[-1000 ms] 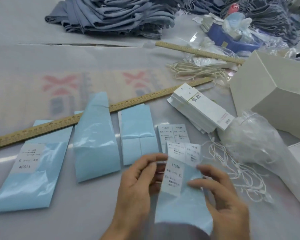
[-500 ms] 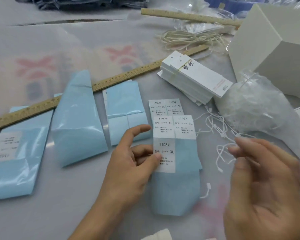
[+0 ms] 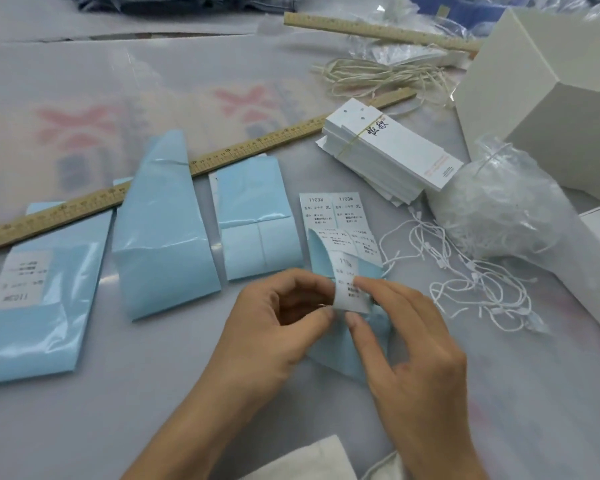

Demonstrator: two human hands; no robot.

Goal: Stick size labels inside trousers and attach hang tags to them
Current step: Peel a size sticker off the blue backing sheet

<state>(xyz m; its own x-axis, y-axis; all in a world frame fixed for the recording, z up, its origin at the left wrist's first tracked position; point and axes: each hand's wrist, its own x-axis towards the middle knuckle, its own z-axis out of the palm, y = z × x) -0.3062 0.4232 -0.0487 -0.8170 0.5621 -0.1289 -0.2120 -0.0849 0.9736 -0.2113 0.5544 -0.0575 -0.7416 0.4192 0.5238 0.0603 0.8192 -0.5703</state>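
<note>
Nearest the camera, at the bottom edge, a scrap of white cloth [image 3: 312, 459] lies on the grey table covering [image 3: 84, 427]. Just beyond it both hands meet over a pale-blue backing strip of labels [image 3: 329, 362]. The left hand [image 3: 274, 327] has its fingers curled, thumb and forefinger closed at the left edge of a small white printed size label [image 3: 349, 282] that curls up off the strip. The right hand [image 3: 406, 348] pinches the same label from the right, thumb below and forefinger on top. Above the hands, the strip carries more white labels, and a flat pair marked 1103# XL [image 3: 329, 209] lies just past them.

Left of the hands sit three more glossy pale-blue label packets: a flat folded one [image 3: 257, 216], a tall tapered one [image 3: 163, 237], and a long one with a white sticker [image 3: 39, 289] nearest the left edge. Right of the hands a tangle of loose white tag strings [image 3: 465, 278] spreads on the table, touching a clear plastic bag of more strings [image 3: 499, 206].

Further back, a banded stack of white card hang tags [image 3: 392, 150] rests beside a long wooden ruler [image 3: 194, 164] that crosses behind the packets. A large white box [image 3: 548, 91] stands at the right. Beyond lie a bundle of cream cords [image 3: 378, 74], a second wooden ruler [image 3: 378, 31], and, at the top edge, dark blue folded trousers [image 3: 187, 1].
</note>
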